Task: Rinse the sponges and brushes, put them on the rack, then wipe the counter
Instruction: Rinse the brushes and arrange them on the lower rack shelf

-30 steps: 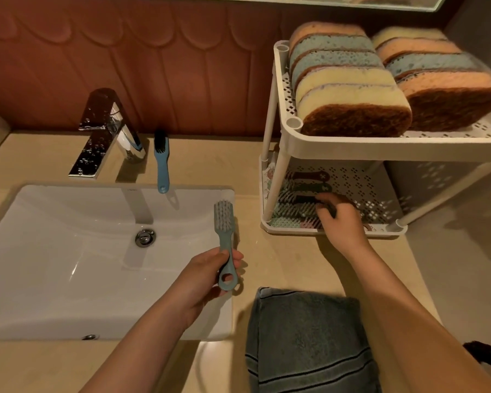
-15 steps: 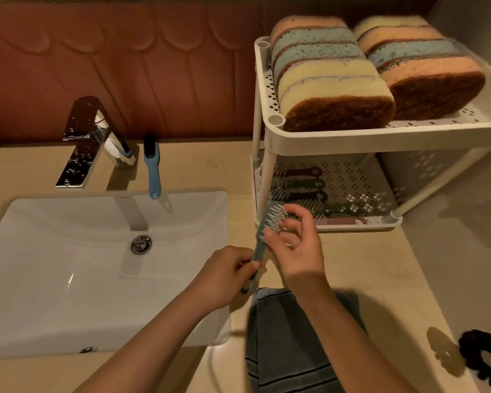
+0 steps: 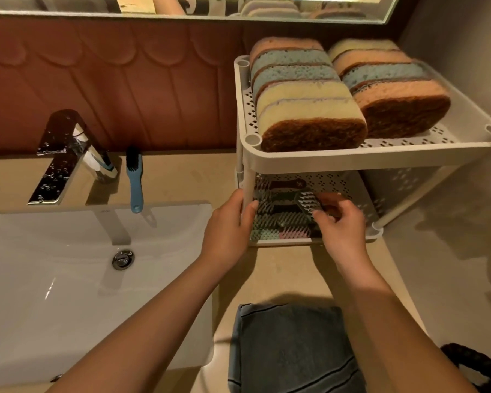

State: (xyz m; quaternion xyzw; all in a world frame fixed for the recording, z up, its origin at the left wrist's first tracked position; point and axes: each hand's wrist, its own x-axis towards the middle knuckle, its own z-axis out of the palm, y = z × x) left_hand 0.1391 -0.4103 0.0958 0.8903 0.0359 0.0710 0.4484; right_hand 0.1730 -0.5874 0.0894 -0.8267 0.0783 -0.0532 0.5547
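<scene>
Right hand pinches brush, bristle head protruding leftward, apparently inside rack lower shelf; left hand grips rack front post.

Head view looks steeply down, close over counter, sink and rack

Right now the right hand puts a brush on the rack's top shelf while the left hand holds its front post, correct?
No: the head view shows the right hand putting the brush on the lower shelf; the left hand holds the front post.
</scene>
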